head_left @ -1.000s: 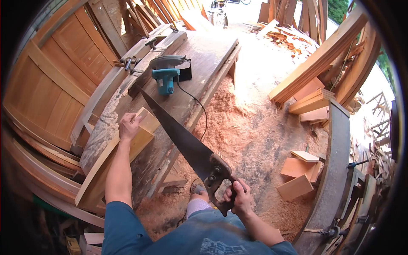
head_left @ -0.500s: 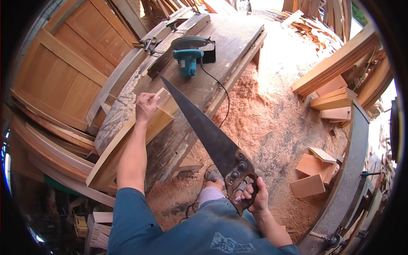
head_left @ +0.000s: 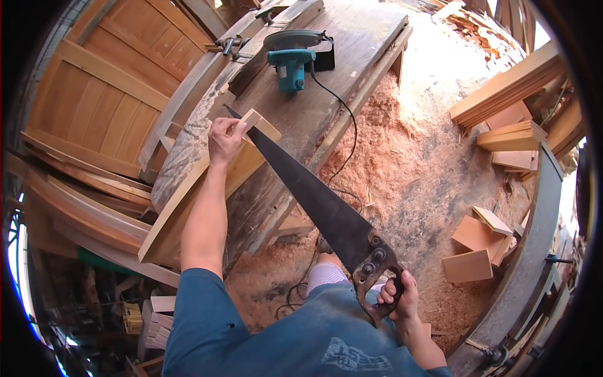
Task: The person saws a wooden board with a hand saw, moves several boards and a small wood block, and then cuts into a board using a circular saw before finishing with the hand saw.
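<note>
1. The right hand [head_left: 397, 295] grips the handle of a hand saw [head_left: 314, 201], blade reaching up to the left hand [head_left: 225, 139].
2. The left hand presses a pale wooden board [head_left: 188, 201] on the table [head_left: 326, 75], fingers closed over its end.
3. Beyond the left hand sits a teal circular saw [head_left: 292, 53].
4. The shirt print is unreadable.

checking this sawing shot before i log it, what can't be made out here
Head view only:
- Saw tip: passes behind the board end and the left hand, so the cut line is hidden.
- Saw handle: wrapped by the right hand.
- Circular saw blade: covered by its guard.
- Workbench far end: cut off by the top edge.
- Picture rim: warped by the lens and dark.
</note>
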Action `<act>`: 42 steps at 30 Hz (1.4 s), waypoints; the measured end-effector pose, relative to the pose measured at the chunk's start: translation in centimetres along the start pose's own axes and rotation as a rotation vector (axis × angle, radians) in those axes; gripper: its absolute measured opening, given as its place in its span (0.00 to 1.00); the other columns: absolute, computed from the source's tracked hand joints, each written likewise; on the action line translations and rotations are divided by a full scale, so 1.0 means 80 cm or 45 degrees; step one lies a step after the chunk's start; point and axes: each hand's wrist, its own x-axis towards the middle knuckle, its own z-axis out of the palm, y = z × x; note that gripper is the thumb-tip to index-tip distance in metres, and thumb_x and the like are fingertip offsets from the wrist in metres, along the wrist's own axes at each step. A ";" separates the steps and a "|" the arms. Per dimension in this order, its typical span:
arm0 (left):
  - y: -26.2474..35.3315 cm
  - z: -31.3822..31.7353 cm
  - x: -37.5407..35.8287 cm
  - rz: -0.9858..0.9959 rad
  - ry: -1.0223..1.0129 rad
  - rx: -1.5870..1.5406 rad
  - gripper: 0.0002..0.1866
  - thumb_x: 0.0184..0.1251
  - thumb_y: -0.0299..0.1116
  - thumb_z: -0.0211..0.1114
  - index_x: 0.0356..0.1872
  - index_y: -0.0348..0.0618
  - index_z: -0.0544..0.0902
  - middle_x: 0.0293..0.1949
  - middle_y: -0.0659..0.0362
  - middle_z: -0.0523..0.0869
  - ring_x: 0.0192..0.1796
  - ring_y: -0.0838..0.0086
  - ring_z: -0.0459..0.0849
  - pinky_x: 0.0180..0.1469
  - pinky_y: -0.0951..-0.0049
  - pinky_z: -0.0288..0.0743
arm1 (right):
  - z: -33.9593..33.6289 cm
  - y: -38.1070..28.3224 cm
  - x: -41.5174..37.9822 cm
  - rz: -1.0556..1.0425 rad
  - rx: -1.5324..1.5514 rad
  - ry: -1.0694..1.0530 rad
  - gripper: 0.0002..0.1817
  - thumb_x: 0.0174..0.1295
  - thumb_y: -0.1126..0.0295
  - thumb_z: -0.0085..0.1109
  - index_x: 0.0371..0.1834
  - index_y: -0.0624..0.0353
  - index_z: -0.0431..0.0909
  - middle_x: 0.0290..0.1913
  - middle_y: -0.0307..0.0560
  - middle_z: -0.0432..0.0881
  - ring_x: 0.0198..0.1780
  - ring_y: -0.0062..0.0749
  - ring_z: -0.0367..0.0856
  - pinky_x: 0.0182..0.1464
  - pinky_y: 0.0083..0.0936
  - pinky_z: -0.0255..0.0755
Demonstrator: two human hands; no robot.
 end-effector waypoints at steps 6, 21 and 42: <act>-0.008 0.002 0.002 0.021 -0.003 -0.022 0.12 0.59 0.39 0.74 0.35 0.41 0.89 0.36 0.56 0.85 0.36 0.68 0.84 0.41 0.69 0.78 | 0.021 -0.058 -0.043 -0.050 -0.159 -0.010 0.27 0.71 0.46 0.54 0.55 0.63 0.74 0.17 0.37 0.65 0.15 0.24 0.66 0.21 0.28 0.73; -0.003 0.001 0.005 -0.010 -0.034 0.020 0.11 0.60 0.39 0.75 0.33 0.41 0.88 0.35 0.58 0.84 0.36 0.69 0.83 0.41 0.69 0.77 | 0.057 -0.063 -0.008 0.011 -0.182 0.034 0.24 0.74 0.53 0.53 0.59 0.65 0.74 0.17 0.33 0.64 0.13 0.18 0.62 0.17 0.22 0.64; 0.032 -0.008 -0.033 -0.080 0.533 -0.507 0.14 0.80 0.39 0.57 0.43 0.35 0.74 0.38 0.56 0.79 0.38 0.76 0.76 0.43 0.74 0.72 | 0.018 -0.106 -0.027 -0.419 -0.014 -0.077 0.32 0.71 0.35 0.45 0.38 0.57 0.75 0.19 0.34 0.67 0.15 0.23 0.66 0.25 0.26 0.71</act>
